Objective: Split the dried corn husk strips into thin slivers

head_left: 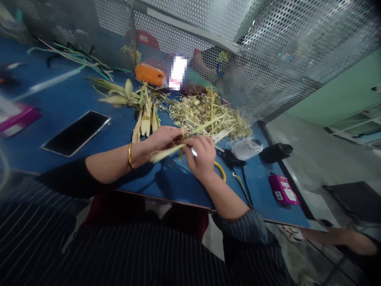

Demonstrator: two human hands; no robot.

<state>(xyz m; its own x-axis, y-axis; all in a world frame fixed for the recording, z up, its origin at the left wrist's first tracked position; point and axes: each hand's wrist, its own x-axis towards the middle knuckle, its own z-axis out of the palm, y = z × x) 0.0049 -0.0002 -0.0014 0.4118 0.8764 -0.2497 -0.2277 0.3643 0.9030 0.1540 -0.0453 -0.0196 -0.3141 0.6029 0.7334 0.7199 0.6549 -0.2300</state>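
Over the front of the blue table, both my hands meet around pale corn husk strips (170,152). My left hand (162,140), with a gold bangle at its wrist, pinches them near the middle. Fingers of my right hand (200,154) are bent around the strips from the other side; one finger wears a ring. One strip end sticks out low to the left, another rises to the right. Just beyond my hands lie whole corn husks (145,119) and a heap of shredded husk (202,113). A yellow loop (220,171) shows partly behind my right wrist.
A phone (76,133) lies to the left. Along the back are an orange packet (150,74) and a perforated metal screen (208,24). At right are white string (247,147), a black cylinder (276,153) and a magenta packet (283,190). Another person's arm (336,237) shows lower right.
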